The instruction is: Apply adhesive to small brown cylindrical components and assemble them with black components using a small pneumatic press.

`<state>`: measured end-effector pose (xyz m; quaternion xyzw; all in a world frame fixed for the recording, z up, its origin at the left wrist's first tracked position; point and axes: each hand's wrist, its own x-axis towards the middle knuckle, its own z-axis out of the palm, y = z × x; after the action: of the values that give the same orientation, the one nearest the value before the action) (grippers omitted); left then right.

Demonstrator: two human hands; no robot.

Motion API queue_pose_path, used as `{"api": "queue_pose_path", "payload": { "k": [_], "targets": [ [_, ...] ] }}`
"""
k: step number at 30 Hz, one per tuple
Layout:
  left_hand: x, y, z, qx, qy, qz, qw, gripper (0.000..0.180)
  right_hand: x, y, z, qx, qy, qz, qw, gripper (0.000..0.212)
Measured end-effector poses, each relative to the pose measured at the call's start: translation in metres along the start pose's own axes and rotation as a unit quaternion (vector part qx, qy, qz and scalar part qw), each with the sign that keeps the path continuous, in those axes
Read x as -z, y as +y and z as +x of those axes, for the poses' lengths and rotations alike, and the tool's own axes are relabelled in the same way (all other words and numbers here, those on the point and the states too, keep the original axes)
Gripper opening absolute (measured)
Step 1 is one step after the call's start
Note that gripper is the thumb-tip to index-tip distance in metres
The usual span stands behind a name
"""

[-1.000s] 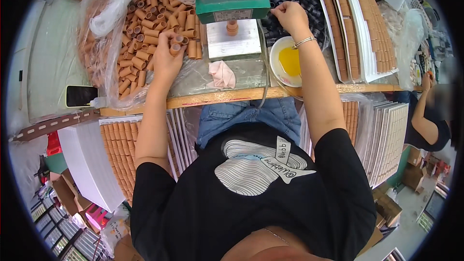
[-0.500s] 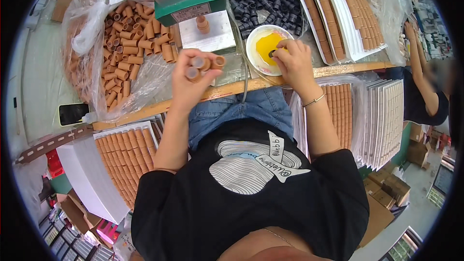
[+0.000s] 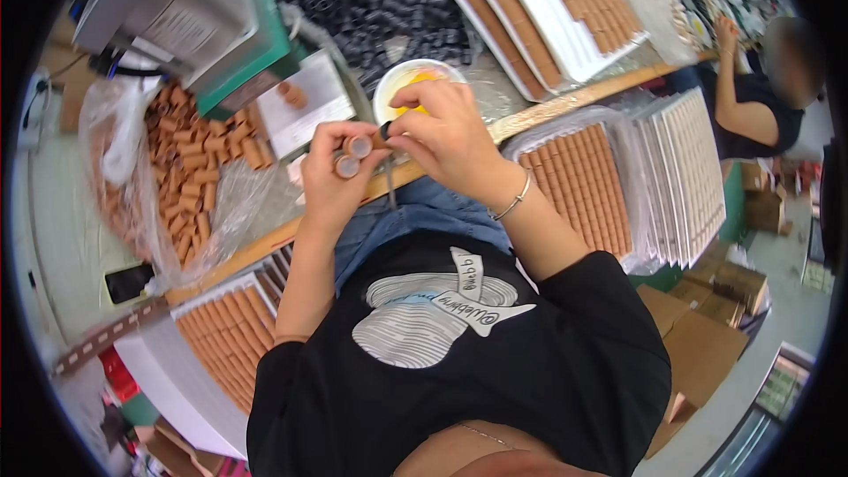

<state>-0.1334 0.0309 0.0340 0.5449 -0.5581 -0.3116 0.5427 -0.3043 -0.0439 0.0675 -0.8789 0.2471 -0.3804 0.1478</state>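
My left hand point(image 3: 329, 178) is closed around several short brown tubes point(image 3: 358, 147), their round ends facing up. My right hand point(image 3: 446, 128) pinches a small black fitting point(image 3: 385, 131) against the end of one of these tubes. Just behind my right hand is a white bowl point(image 3: 382, 99) with yellow liquid point(image 3: 420, 79), partly covered by that hand. On the pale plate point(image 3: 322, 93) of a green and grey press point(image 3: 252, 53), a single brown tube piece point(image 3: 291, 95) stands upright.
A plastic bag of loose brown tubes point(image 3: 190, 159) lies left of the press. Black fittings point(image 3: 371, 9) are heaped behind the bowl. Trays of brown tubes point(image 3: 574, 181) flank me, more point(image 3: 495, 0) at back right. A phone point(image 3: 130, 283) lies left; another person point(image 3: 751, 106) works far right.
My right hand has moved left from the bowl, bringing the black fitting to a tube in my left hand. The whole view has turned and shifted.
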Motion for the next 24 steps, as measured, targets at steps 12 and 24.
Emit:
{"api": "queue_pose_path", "payload": {
  "k": [12, 24],
  "targets": [
    [0.022, -0.013, -0.005, 0.128, 0.027, -0.064, 0.989, 0.033, 0.121, 0.215, -0.02, -0.394, 0.084, -0.315, 0.859, 0.042],
    [0.045, 0.004, 0.002, -0.008, 0.036, 0.184, 0.982, 0.034, 0.013, 0.031, 0.012, -0.078, -0.061, 0.035, 0.995, 0.035]
  ]
}}
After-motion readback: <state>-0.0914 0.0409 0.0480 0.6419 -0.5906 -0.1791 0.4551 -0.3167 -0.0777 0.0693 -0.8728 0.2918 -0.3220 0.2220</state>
